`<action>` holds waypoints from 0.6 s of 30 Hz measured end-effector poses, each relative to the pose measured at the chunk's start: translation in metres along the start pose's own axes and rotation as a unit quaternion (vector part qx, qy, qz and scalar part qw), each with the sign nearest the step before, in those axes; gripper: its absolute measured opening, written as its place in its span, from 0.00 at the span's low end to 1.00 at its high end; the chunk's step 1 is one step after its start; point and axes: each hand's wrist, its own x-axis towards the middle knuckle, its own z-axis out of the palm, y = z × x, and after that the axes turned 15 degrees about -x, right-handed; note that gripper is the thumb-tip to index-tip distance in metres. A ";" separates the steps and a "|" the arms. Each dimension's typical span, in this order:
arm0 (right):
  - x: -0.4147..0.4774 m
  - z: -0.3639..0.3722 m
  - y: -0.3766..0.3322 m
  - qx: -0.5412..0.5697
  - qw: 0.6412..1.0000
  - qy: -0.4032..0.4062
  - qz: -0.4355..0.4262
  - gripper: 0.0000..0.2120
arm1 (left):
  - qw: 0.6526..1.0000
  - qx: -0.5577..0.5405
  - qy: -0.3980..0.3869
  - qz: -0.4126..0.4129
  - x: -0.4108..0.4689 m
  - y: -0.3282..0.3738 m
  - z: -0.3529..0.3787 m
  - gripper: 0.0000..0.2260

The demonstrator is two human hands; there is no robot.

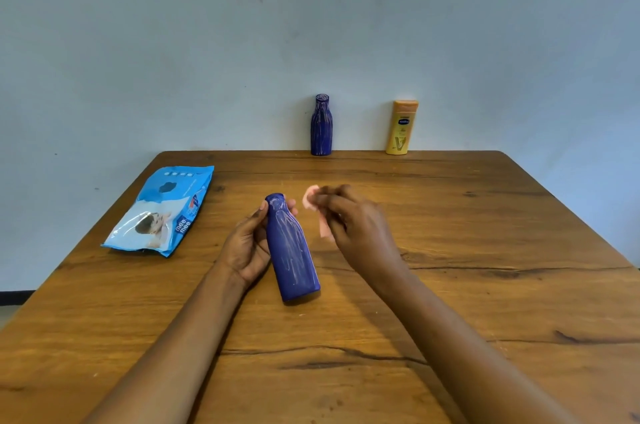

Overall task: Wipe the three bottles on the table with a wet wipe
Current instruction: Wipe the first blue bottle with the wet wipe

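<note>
My left hand point(247, 243) grips a dark blue bottle point(292, 252) with pale streaks, tilted with its cap pointing away from me and held over the middle of the wooden table point(450, 285). My right hand point(360, 223) is just right of the bottle's neck, blurred, pinching a crumpled pinkish wet wipe point(317, 207); the wipe is a little apart from the bottle. A second streaked blue bottle point(321, 126) and a yellow-orange lotion bottle point(401, 127) stand upright at the table's far edge against the wall.
A blue wet-wipe pack point(162, 212) lies flat on the left part of the table. A pale blue wall rises right behind the far edge. The table's left and right edges slant toward me.
</note>
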 end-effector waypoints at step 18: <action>-0.025 0.032 -0.013 -0.118 0.970 -0.106 -0.186 0.20 | 0.998 -0.050 0.013 -0.031 0.000 0.003 0.002 0.18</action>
